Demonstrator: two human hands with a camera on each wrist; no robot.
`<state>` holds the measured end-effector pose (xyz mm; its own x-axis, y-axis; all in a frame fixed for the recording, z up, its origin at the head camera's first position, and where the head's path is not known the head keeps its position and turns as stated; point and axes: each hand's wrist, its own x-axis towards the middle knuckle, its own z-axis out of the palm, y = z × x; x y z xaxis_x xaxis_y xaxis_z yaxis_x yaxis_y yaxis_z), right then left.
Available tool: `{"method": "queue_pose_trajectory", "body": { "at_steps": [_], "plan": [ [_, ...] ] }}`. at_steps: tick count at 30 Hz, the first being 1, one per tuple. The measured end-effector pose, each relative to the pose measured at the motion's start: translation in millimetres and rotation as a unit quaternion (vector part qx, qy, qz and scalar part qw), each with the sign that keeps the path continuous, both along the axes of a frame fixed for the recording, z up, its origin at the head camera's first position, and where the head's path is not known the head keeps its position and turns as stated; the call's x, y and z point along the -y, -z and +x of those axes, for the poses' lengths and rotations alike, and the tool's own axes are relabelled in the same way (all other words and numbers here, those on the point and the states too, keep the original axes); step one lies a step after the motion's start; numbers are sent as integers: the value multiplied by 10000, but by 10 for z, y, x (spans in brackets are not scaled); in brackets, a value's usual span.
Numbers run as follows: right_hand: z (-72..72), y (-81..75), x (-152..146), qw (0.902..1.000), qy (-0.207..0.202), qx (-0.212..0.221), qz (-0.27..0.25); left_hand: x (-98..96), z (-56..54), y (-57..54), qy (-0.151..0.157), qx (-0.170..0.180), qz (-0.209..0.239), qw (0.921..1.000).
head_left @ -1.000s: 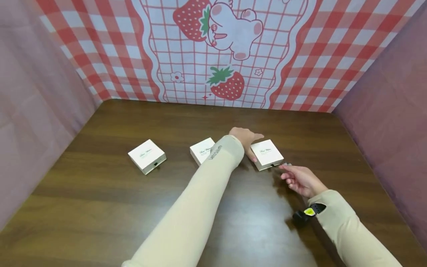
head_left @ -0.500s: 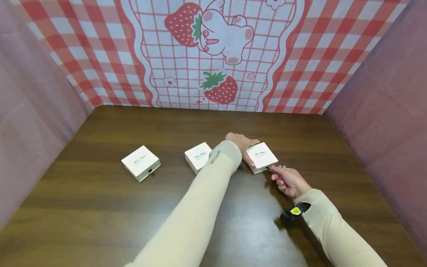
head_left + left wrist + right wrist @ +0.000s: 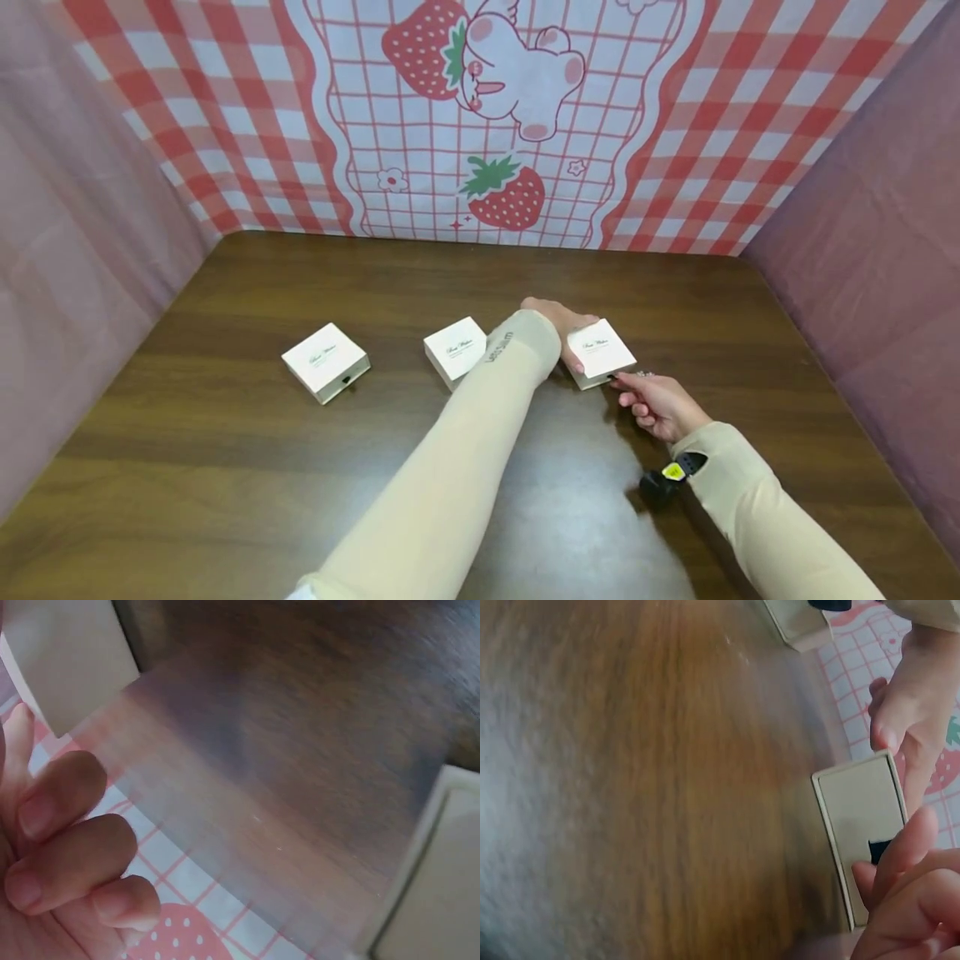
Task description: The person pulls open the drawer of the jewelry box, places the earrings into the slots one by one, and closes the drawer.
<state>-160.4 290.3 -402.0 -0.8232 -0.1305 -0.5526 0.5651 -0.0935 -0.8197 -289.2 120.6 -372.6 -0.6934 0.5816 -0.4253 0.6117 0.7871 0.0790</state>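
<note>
Three small white boxes with green print lie on the table. My left hand (image 3: 564,327) holds the rightmost box (image 3: 602,348), with thumb and index finger along its sides. In the left wrist view the other fingers (image 3: 71,862) of that hand are curled, beside the box's edge. My right hand (image 3: 663,406) is at the front of the same box, thumb and index finger pinching its black ribbon tab (image 3: 879,850). The box's drawer front looks flush with its sleeve. A small silvery sparkling thing (image 3: 645,374) shows at the right index finger.
The middle white box (image 3: 456,347) is partly hidden by my left forearm. Another white box (image 3: 326,362) lies at the left, its black tab toward me. A red checked cloth (image 3: 255,125) hangs behind the wooden table (image 3: 225,500), with pink cloths at both sides.
My right hand has moved in to the tab on the front of the rightmost box. The left hand stays on that box. The head view has shifted slightly.
</note>
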Motion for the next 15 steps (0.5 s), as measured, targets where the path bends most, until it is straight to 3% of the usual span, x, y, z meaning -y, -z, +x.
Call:
{"method": "queue_pose_trajectory", "body": {
  "at_steps": [2, 4, 6, 9, 12, 14, 15],
  "plan": [
    [-1, 9, -15, 10000, 51, 17, -13, -8, 20, -15, -26, 20, -2, 10000],
    [-10, 14, -25, 10000, 93, 32, -18, -20, 30, -19, -429, 135, 49, 9990],
    [-23, 14, -30, 9999, 110, 39, -8, -35, 41, -22, -1121, 341, 178, 9930],
    [-49, 13, -31, 9999, 131, 43, 73, -55, 71, -45, -2202, 602, 536, 9721],
    [-74, 26, -25, 9997, 150, 56, 162, -31, 152, -127, -2418, 692, 715, 9652],
    [-85, 38, -14, 9995, 166, 75, 255, -14, 190, -163, -2063, 647, 605, 9745],
    [-89, 46, -8, 9993, 169, 70, 312, -6, 206, -175, -2036, 686, 641, 9745]
  ]
}}
